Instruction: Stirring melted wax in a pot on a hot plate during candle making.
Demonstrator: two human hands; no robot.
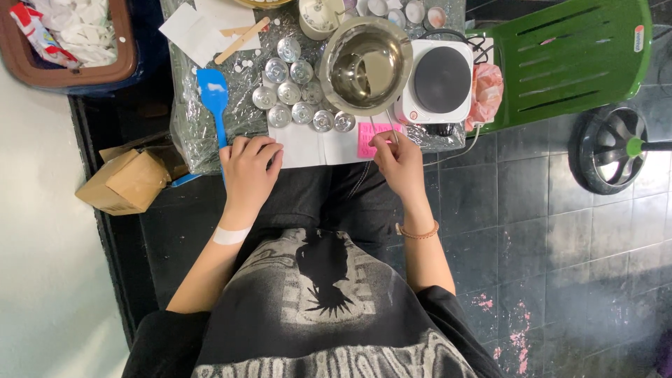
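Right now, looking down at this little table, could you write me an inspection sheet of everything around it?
Surface: small table wrapped in crinkled clear plastic film.
Job's things: round steel bowl with pale liquid; cluster of small silver metal cups; thin wire-like piece pinched above a pink sticky note.
Clutter: blue silicone spatula, flat wooden stick, white paper sheets.
Hands: left hand rests curled on the table edge; right hand pinches the thin piece.
Cables: black cord beside the white single-burner hotplate.
Surroundings: green plastic chair, cardboard box, brown bin, dark tiled floor.
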